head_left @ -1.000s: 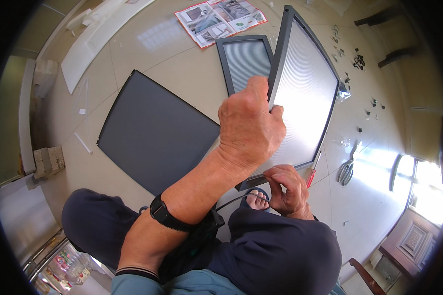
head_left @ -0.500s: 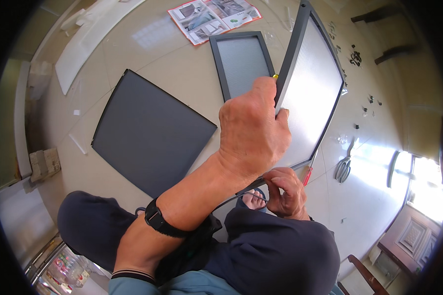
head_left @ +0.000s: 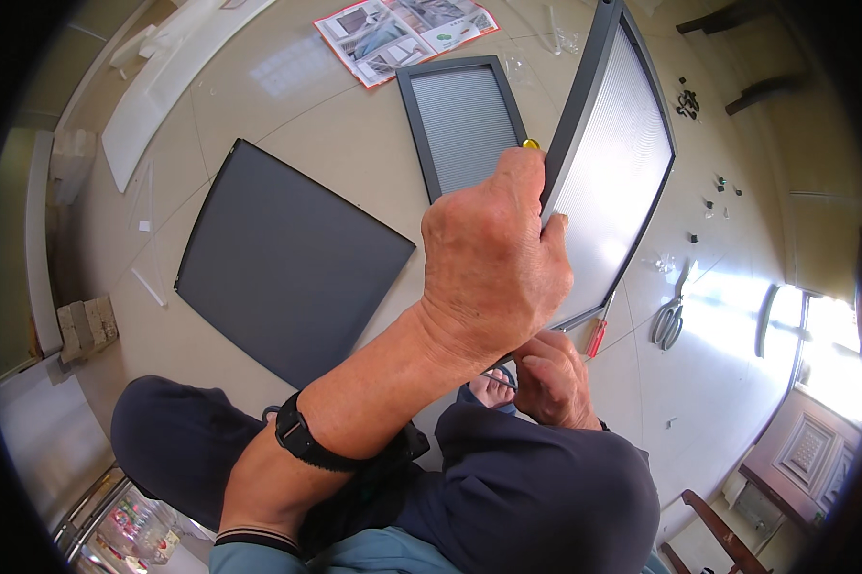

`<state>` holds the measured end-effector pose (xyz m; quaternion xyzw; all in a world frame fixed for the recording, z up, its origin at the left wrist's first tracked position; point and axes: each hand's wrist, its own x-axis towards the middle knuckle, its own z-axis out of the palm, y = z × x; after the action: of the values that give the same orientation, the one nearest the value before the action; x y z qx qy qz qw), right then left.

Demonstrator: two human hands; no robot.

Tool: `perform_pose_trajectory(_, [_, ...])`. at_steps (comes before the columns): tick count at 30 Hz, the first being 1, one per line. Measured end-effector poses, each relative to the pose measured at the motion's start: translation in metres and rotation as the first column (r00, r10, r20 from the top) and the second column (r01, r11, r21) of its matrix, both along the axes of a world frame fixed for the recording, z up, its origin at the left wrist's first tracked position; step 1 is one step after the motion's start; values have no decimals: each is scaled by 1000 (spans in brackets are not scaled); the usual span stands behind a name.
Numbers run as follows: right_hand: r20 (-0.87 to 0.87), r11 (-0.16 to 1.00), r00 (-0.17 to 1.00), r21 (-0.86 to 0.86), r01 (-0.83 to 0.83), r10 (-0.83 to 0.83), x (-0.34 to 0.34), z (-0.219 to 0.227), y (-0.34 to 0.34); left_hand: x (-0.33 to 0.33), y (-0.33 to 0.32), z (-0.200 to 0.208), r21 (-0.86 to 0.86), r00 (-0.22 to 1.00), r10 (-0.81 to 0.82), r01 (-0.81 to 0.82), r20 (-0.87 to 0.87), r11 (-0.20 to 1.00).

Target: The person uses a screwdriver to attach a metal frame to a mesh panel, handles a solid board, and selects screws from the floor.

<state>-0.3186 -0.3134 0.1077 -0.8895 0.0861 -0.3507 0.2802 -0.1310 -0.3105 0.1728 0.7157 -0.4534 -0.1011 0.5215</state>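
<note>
The left hand [head_left: 495, 258] is closed around the left side of the panel [head_left: 611, 191], in front of the knees [head_left: 574, 493]. The right hand [head_left: 553, 381], fingers bent, is near its lower end; I cannot tell whether it grips something. The panel has a dark grey frame [head_left: 581, 100] and pale ribbed sheet [head_left: 627, 134], and stands tilted, long axis running forward and rightward.

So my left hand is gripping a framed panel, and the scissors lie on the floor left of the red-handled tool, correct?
Not quite: the head view shows the scissors on the floor right of the red-handled tool. Your left hand does grip a framed panel.
</note>
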Motion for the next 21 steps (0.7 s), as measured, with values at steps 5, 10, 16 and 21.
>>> perform_pose_trajectory(5, [-11,998,1000,-65,-10,9,-1,0,-2,0,-2,0,1,1000,-3,3,0,1000])
perform_pose_trajectory(10, [6,996,1000,-84,-29,29,1,6,-6,0,-2,0,7,1000,15,-15,-5,1000])
perform_pose_trajectory(16, [-88,997,994,-28,-73,70,-1,4,-5,1,0,-7,26,999,31,-30,-35,999])
perform_pose_trajectory(21, [-35,997,999,-83,6,-9,-4,3,0,3,-3,-5,50,996,53,-49,-74,998])
